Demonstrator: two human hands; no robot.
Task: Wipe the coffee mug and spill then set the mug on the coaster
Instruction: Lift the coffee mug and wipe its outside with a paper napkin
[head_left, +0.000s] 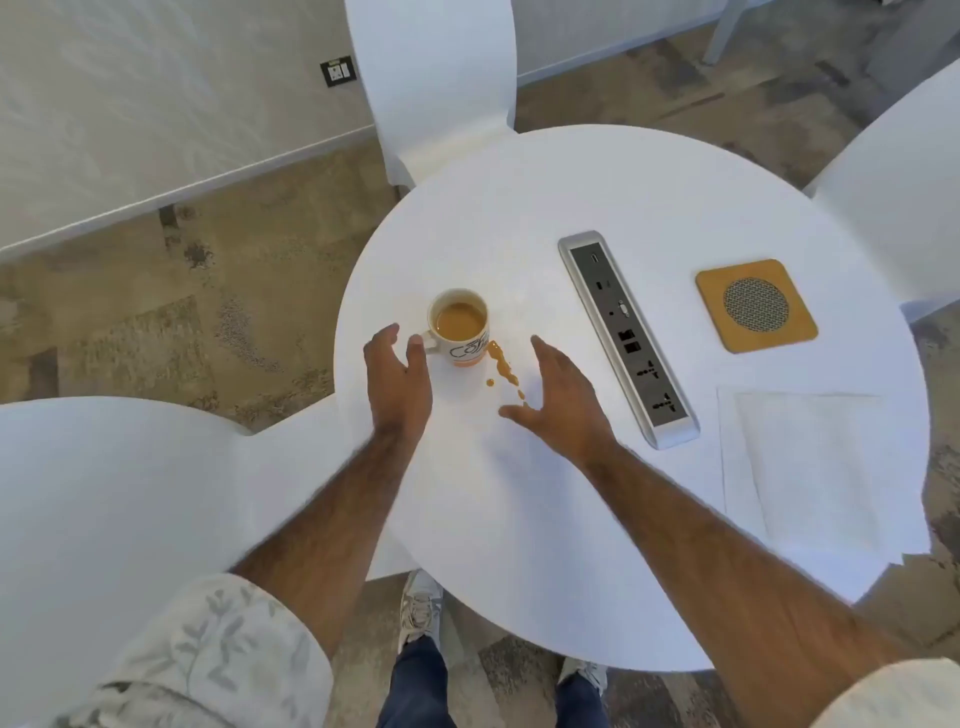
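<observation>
A white coffee mug (461, 328) with dark lettering stands on the left part of the round white table (519, 218), holding light brown coffee. A brown spill (503, 364) trails from the mug's base toward me in streaks and drops. My left hand (397, 379) hovers open just left of the mug, fingertips near its handle. My right hand (563, 397) is open to the right of the spill, fingers spread. A square tan coaster (756, 305) with a round mesh centre lies at the far right. A white paper napkin (810, 467) lies flat near the table's right front.
A silver power and socket strip (628, 338) is set in the table between the spill and the coaster. White chairs stand behind the table (431, 78), at the right (893, 182) and at the left front (104, 493). My shoes show below the table edge.
</observation>
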